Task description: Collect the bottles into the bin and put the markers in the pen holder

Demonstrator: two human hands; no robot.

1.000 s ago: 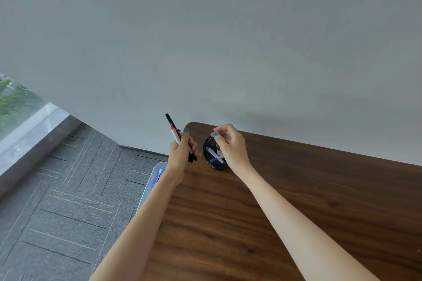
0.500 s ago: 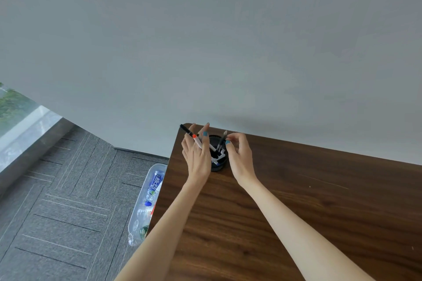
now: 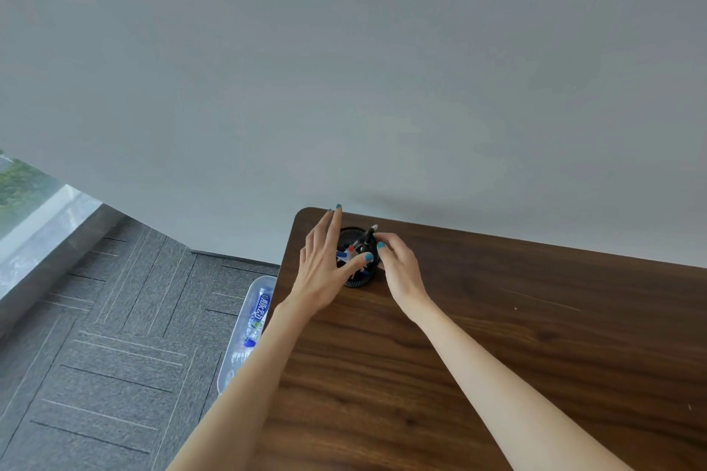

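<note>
A black mesh pen holder (image 3: 359, 281) stands near the far left corner of the wooden table (image 3: 497, 336). Several markers (image 3: 361, 241) stick out of it, with black, red and blue caps. My left hand (image 3: 325, 268) is spread open against the holder's left side, fingers straight, thumb across its front, holding nothing. My right hand (image 3: 398, 268) rests on the holder's right side, fingertips touching a black marker that stands in it. On the floor beside the table lies a clear bin (image 3: 250, 292) with plastic bottles (image 3: 263, 308) in it, one with a blue label.
A plain grey wall runs right behind the table's far edge. Grey patterned carpet (image 3: 114, 336) covers the floor to the left, with a low window ledge (image 3: 42, 241) at the far left. The bin lies close against the table's left edge.
My left hand has let go of its black and red markers into the holder and opened flat. The right hand has stayed at the holder's right rim.
</note>
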